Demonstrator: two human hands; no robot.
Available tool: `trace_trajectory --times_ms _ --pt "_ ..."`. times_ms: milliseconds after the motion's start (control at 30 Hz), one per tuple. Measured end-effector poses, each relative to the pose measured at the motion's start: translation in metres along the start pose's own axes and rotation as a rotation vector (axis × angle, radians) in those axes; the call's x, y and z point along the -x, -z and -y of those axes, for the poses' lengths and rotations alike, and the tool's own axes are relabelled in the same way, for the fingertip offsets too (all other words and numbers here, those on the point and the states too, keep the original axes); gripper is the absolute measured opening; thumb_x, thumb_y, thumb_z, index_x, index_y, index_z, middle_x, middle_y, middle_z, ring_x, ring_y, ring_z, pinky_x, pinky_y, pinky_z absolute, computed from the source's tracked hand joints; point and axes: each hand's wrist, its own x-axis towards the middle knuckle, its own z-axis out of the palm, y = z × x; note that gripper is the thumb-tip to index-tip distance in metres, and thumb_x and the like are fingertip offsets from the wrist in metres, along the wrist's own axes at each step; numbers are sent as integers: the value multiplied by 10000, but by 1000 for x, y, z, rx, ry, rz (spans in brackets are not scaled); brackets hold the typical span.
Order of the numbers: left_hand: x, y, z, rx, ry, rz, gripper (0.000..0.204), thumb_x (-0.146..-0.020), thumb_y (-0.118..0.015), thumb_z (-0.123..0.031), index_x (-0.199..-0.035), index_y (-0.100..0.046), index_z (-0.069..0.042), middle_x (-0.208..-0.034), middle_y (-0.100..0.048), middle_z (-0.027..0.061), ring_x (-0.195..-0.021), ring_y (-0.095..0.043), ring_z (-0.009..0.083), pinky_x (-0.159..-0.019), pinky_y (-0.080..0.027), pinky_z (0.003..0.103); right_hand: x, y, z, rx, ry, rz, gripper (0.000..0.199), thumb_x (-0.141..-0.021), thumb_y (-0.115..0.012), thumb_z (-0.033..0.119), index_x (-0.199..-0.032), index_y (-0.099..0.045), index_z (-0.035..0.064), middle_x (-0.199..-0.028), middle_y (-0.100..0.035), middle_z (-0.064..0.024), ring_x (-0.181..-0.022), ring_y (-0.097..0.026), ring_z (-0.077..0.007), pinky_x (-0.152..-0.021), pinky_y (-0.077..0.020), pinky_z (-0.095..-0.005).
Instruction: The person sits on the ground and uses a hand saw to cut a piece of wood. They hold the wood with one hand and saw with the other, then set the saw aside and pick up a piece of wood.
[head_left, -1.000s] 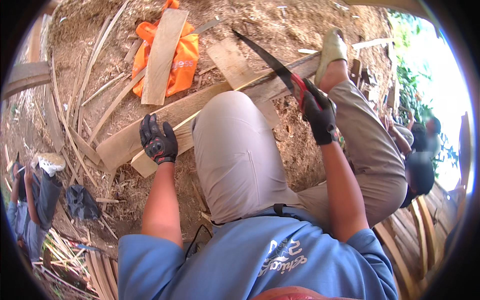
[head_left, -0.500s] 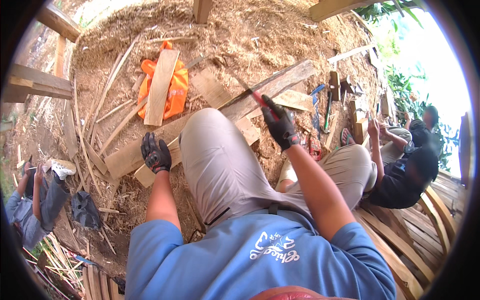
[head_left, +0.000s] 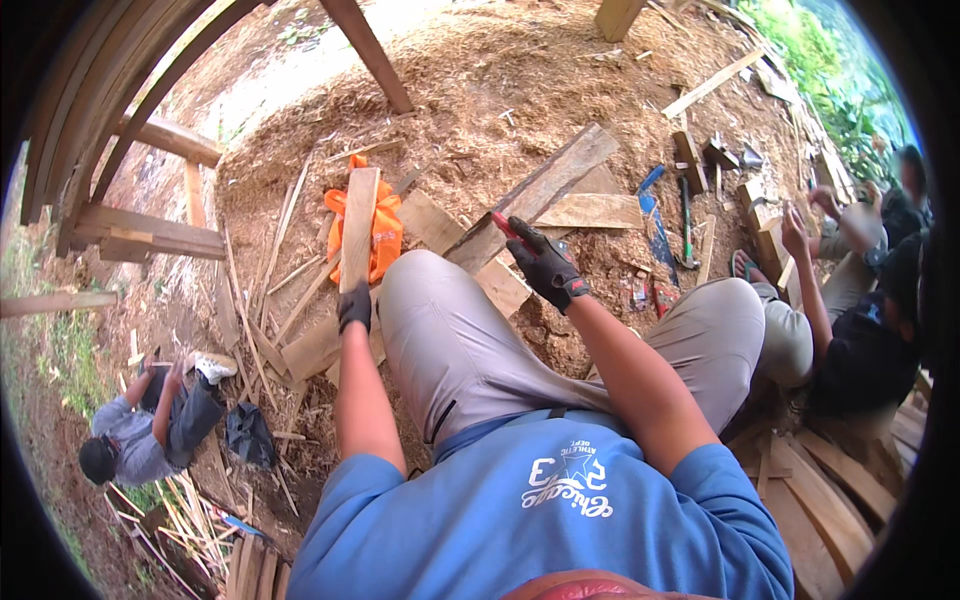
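Observation:
My left hand (head_left: 355,307), in a black glove, is closed on the near end of a short flat wooden board (head_left: 359,225). Most of its fingers are hidden. The board lies over a bright orange bag (head_left: 388,228) on the ground. My right hand (head_left: 545,268), gloved too, grips a slim tool with a red handle (head_left: 505,226) in front of my knees. Its working end is hard to make out against a long rough plank (head_left: 565,175) beyond it.
Wood chips and offcuts cover the ground. A hammer (head_left: 687,225) and a blue tool (head_left: 655,220) lie to the right. Co-workers sit at the right (head_left: 860,330) and far left (head_left: 150,430). Wooden posts (head_left: 370,55) stand at the far side.
My left hand has gone from resting open over planks to the near end of the short board. My right hand has lowered the red-handled tool slightly. The view has shifted.

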Motion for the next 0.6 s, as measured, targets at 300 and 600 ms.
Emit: trace_trajectory --times_ms 300,600 --pt "86 -92 -271 -787 -298 160 1526 -638 -864 -800 -1724 -92 -55 -1786 -175 205 -1647 -176 411 -1308 -227 579 8 10 -43 -32 -41 -40 544 -1070 -620 441 -1563 -574 217 -1267 -745 -250 -1162 -738 -387 -966 -568 -467" --pt "61 -145 -287 -645 -50 272 1607 -658 -777 -891 -1725 85 -54 -1815 58 201 -1663 46 457 -1314 -18 623 113 61 -26 81 68 -88 505 -1071 -620 285 -1535 -578 92 -1415 -679 -253 -1251 -701 -409 -1038 -549 -484"
